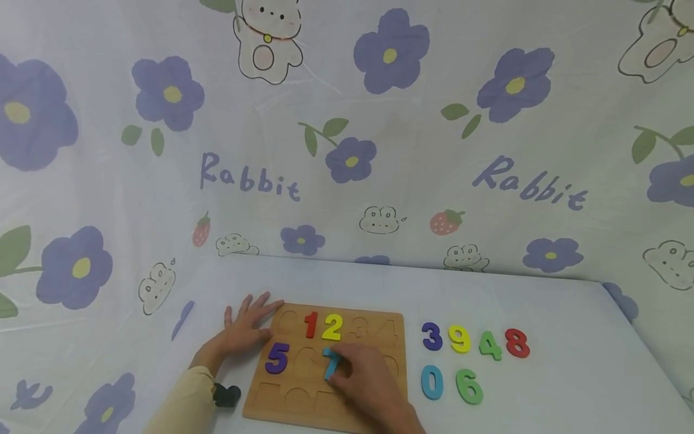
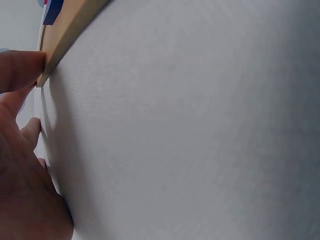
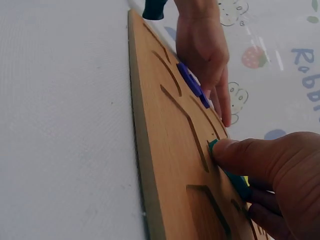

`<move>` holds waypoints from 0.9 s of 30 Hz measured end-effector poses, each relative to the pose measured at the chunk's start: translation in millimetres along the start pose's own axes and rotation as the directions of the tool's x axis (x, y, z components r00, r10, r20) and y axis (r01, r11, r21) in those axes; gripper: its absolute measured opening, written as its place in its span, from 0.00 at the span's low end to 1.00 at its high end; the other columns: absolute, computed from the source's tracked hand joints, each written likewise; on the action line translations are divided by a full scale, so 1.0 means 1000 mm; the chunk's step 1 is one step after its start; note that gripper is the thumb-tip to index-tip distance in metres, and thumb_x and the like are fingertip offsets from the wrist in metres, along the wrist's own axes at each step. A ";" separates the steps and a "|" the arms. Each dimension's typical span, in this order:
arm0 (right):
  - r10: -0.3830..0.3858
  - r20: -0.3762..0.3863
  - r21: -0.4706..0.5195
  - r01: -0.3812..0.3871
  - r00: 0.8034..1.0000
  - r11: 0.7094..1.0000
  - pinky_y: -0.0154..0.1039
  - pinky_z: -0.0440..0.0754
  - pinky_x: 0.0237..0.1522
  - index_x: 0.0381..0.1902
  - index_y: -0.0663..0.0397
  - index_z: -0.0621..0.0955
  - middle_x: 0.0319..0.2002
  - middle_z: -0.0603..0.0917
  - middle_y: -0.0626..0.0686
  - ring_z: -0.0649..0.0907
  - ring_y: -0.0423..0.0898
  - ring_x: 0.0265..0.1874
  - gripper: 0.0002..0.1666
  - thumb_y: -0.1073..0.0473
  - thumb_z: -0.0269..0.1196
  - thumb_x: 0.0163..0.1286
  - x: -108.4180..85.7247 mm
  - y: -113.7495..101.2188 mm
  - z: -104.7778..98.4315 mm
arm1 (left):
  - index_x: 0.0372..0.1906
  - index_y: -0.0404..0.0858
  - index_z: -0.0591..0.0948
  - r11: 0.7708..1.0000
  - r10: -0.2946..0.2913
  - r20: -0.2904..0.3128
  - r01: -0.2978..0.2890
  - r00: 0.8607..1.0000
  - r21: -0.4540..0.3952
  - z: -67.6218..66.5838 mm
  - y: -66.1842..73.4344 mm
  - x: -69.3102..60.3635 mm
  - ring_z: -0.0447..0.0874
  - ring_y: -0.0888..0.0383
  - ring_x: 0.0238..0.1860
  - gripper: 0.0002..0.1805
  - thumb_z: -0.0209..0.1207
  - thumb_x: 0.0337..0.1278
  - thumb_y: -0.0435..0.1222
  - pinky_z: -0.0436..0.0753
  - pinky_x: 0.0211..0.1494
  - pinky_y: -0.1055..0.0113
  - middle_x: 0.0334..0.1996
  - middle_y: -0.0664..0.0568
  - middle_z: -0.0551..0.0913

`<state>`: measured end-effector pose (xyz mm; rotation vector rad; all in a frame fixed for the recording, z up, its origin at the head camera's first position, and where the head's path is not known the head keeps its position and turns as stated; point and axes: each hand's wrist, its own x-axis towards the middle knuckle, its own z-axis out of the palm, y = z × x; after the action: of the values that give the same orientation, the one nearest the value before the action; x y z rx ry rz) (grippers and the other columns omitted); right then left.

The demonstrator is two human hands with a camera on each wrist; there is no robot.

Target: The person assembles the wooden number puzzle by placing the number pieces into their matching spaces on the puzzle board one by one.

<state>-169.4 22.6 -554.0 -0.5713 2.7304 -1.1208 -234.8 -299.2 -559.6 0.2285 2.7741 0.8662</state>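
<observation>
While the left hand (image 1: 244, 328) lies at the far left corner of the flat tan wooden board (image 1: 306, 416), its fingers are extended and spread, with no piece in their hold. The left wrist view shows a fingertip of this hand touching the board's edge. A cream long sleeve (image 1: 181, 401) covers the forearm, and a black heart-shaped object (image 1: 226, 395) sits beside the cuff. The board rests on a white tabletop (image 1: 575, 355) and carries shallow number-shaped recesses. At the left end of its middle row is a thick purple number 5 (image 1: 278, 358); in the top row are a red number 1 (image 1: 311, 325) and, just to its right, a yellow number 2 (image 1: 335, 328). The right hand (image 1: 368, 374) pinches a light blue number 7 (image 1: 332, 366) between thumb and fingers, the gap closed to the width of the piece. The 7 is located at the middle row, below the 2 (whether it is fully seated cannot be determined). To the right of the board, six loose pieces lie on the tabletop: purple number 3 (image 1: 433, 336) above blue number 0 (image 1: 425, 383), yellow number 9 (image 1: 466, 342) above light green number 6 (image 1: 461, 386), then green number 4 (image 1: 493, 352) and red number 8 (image 1: 517, 342).
</observation>
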 end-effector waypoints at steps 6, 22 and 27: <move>-0.036 -0.013 -0.063 0.035 0.999 0.997 0.48 0.88 0.66 0.65 0.43 0.89 0.59 0.92 0.42 0.89 0.43 0.59 0.29 0.53 0.81 0.66 0.003 -0.003 0.003 | 0.85 0.52 0.69 1.000 -0.003 -0.003 0.003 1.000 -0.001 -0.001 -0.001 0.001 0.29 0.26 0.88 0.40 0.62 0.69 0.39 0.19 0.78 0.19 0.90 0.39 0.49; -0.043 0.008 0.140 0.041 0.999 0.989 0.64 0.81 0.72 0.71 0.37 0.85 0.69 0.87 0.43 0.82 0.54 0.74 0.32 0.44 0.77 0.70 -0.021 0.002 -0.044 | 0.85 0.53 0.69 1.000 -0.001 0.003 0.001 1.000 0.011 0.000 0.001 0.000 0.29 0.26 0.89 0.39 0.61 0.70 0.39 0.20 0.79 0.19 0.91 0.39 0.48; -0.088 -0.061 0.221 0.100 0.994 0.970 0.61 0.84 0.70 0.67 0.30 0.87 0.66 0.89 0.42 0.86 0.52 0.69 0.31 0.40 0.79 0.66 -0.038 0.005 -0.071 | 0.85 0.51 0.69 1.000 0.003 -0.004 -0.003 1.000 0.006 0.001 0.003 0.000 0.30 0.25 0.88 0.39 0.61 0.69 0.38 0.21 0.79 0.19 0.90 0.37 0.49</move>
<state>-155.1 86.9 -507.3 -0.6527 2.5921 -1.4604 -234.5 -296.3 -558.9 0.2324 2.7812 0.8606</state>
